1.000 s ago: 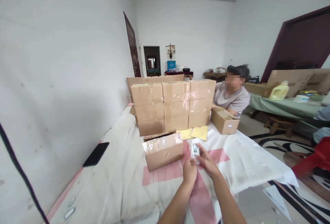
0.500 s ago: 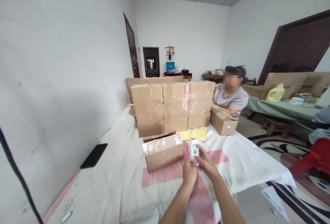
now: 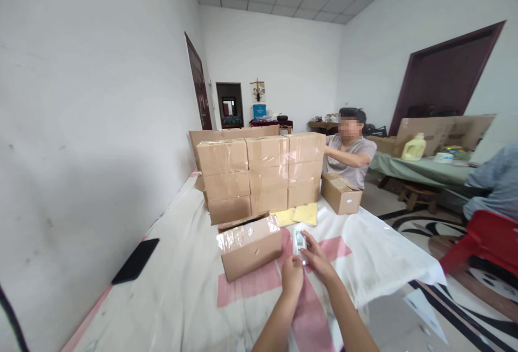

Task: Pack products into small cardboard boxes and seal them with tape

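Between my two hands is a small flat white packet (image 3: 298, 241) with a greyish-green patch on its face; its exact kind is too small to tell. My right hand (image 3: 317, 257) grips its right side, fingers curled over the edge. At its lower end, my left hand (image 3: 292, 273) is closed with the fingers bunched against it. Just left of my hands stands a cardboard box (image 3: 251, 249) with its top flap raised at the back. Yellow sheets (image 3: 305, 214) lie on the cloth beyond the packet.
Stacked cardboard boxes (image 3: 265, 174) stand behind the open box. A taped box (image 3: 342, 194) sits at the right, near a co-worker (image 3: 351, 149). A black phone (image 3: 136, 261) lies on the tablecloth (image 3: 170, 298) by the wall. A red chair (image 3: 481, 244) is at far right.
My view has tilted and shifted, so the scene sits lower and further left. Both hands still hold the packet. The co-worker's arm has risen from the taped box toward the stack.
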`<action>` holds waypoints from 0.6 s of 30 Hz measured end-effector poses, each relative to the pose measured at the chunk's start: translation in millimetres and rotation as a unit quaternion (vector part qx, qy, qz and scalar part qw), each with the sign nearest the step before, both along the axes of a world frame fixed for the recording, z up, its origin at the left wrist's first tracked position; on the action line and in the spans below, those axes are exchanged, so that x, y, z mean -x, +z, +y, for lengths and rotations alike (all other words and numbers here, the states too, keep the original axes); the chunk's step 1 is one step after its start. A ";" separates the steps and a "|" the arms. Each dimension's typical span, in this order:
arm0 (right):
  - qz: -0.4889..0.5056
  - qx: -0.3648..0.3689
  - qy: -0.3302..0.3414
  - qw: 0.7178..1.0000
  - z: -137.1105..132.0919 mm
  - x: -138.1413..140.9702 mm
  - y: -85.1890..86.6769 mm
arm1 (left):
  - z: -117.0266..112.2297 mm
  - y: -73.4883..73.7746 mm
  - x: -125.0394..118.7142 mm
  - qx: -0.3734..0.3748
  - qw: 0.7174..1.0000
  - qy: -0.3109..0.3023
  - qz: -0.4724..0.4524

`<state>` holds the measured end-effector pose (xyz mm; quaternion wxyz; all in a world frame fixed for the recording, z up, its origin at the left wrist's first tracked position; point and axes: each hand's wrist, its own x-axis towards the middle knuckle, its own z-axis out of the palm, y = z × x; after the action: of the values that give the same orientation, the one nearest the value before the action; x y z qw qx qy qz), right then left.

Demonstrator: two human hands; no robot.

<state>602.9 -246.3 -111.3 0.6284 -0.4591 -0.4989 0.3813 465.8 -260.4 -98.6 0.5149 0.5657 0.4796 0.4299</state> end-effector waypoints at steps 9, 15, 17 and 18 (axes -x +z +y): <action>-0.017 -0.017 -0.017 1.000 1.3 1.2 -12.8 | -3.9 4.7 1.7 -0.014 1.000 -0.011 0.017; -0.053 -0.028 -0.027 0.998 6.9 -4.2 -26.2 | -2.7 4.4 0.7 -0.020 0.999 -0.004 0.033; -0.059 -0.033 -0.034 0.997 6.9 -3.2 -25.1 | -4.3 4.5 0.9 -0.027 0.999 -0.005 0.040; -0.060 -0.032 -0.036 0.997 6.6 -2.2 -23.8 | -5.6 4.6 1.1 -0.031 0.999 -0.004 0.044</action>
<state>605.1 -239.7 -135.1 0.6253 -0.4785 -0.5307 0.3136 464.6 -266.0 -94.0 0.4774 0.6018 0.4862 0.4167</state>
